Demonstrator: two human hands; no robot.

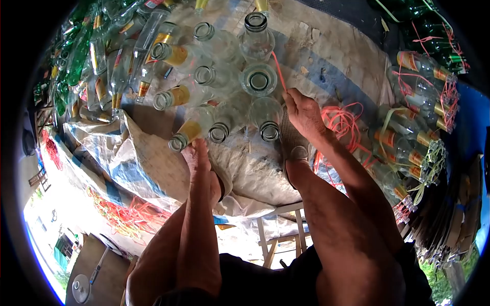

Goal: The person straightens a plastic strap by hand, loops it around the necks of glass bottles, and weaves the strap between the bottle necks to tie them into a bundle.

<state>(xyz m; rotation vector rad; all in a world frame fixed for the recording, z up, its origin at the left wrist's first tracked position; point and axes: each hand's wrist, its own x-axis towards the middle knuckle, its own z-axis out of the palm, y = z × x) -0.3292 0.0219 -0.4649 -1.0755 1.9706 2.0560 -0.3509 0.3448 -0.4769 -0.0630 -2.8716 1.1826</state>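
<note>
Clear glass bottles stand grouped in front of me, mouths toward the camera; some carry yellow labels. My right hand [306, 112] pinches a red plastic string [279, 71], which runs taut up along the right side of a clear bottle [258, 43] at the back of the group. Just below that hand is another clear bottle [266, 115]. My left hand [196, 155] is at the near left of the group, against a yellow-labelled bottle [190, 131]. Its fingertips are hidden behind the glass, so I cannot tell whether they grip anything.
A loose heap of red string [344, 125] lies right of my foot. Tied bundles of labelled bottles [408, 137] stand at the right. Many clear and green bottles [79, 53] lie at the left. A worn woven sheet [352, 61] covers the ground; more string [127, 214] lies lower left.
</note>
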